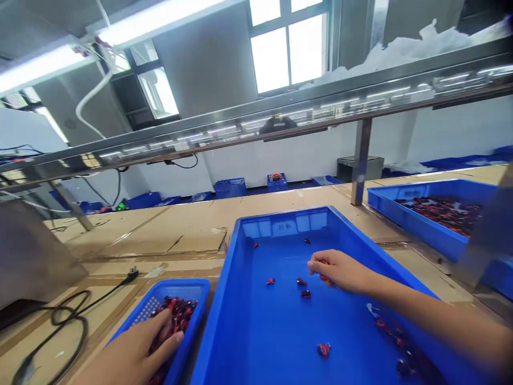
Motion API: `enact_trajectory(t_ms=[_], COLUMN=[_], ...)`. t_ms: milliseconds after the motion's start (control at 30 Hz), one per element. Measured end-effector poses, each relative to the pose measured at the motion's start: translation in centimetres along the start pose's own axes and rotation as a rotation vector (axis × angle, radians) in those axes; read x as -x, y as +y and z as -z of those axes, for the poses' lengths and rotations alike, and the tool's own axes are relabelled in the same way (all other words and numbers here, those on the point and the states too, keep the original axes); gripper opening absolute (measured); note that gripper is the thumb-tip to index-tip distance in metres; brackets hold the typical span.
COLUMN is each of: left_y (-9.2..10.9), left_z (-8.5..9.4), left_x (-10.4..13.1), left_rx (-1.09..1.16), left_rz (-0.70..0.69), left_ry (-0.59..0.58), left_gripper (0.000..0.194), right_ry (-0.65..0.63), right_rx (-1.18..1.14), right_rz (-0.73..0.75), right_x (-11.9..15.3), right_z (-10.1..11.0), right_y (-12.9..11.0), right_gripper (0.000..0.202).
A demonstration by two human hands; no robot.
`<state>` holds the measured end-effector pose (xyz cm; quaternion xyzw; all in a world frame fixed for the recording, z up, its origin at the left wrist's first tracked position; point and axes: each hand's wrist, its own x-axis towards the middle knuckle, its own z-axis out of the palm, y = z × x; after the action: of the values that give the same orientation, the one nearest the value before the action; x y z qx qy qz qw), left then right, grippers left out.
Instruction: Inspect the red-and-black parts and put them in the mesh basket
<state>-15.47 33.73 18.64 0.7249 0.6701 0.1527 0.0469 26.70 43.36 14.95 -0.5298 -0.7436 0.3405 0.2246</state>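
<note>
My left hand [146, 342] reaches into a small blue basket [204, 289] on the left, thumb and forefinger apart, touching a heap of small red-and-black pieces [182, 313]. Its other fingertips are hidden among them. Over a large blue tray [230, 283], my right hand [334, 269] is closed around several small red pieces [324, 278] that show below its fingers. Loose pieces are scattered on the tray floor, among them a red-and-black piece [324, 350] near the front. More lie beneath my right forearm. Their exact kind is too small to make out.
Another blue tray [420, 235] at the right holds many similar pieces. A black power cable [82, 315] with a plug lies left of the basket. A metal shelf rail [240, 133] crosses above the cardboard-covered table [192, 214], with a metal post [360, 166] behind the large tray.
</note>
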Motion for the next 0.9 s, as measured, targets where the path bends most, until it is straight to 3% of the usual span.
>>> enact_trajectory(t_ms=[67,167,333,433,533,700,900], left_y=[-3.3,-5.5,-5.9,-5.4,-4.8,-5.2,-5.9], left_z=[-0.3,-0.2,-0.2,-1.9,-4.6,-7.5,-7.8], left_x=[2.2,5.2,8.2,9.5,10.4,10.9,10.8], left_rx=[0.024,0.149,0.378,0.473,0.422,0.336,0.220], left_rz=[0.120,0.243,0.251,0.269,0.249,0.331,0.315], left_ry=[-0.068,-0.041,0.248,0.380,0.451,0.622,0.566], left_gripper=[0.042,0.049,0.044,0.040,0.039,0.050,0.061], right_ry=[-0.005,-0.078,-0.190,-0.319,-0.370,-0.441,-0.287], right_rx=[0.054,0.173,0.238,0.230,0.281,0.376,0.460], right_rz=[0.045,0.110,0.222,0.356,0.454,0.638,0.692], right_x=[0.7,1.3,-0.7,-3.6,-6.6,-8.0,-7.0], right_z=[-1.6,-4.5,-9.3,-13.1,-17.7,-24.0,-25.6], right_y=[-1.5,-4.2,-12.2,-18.0,-22.0,-24.5,-23.7], right_gripper=[0.039,0.040,0.039,0.034,0.032,0.024,0.030])
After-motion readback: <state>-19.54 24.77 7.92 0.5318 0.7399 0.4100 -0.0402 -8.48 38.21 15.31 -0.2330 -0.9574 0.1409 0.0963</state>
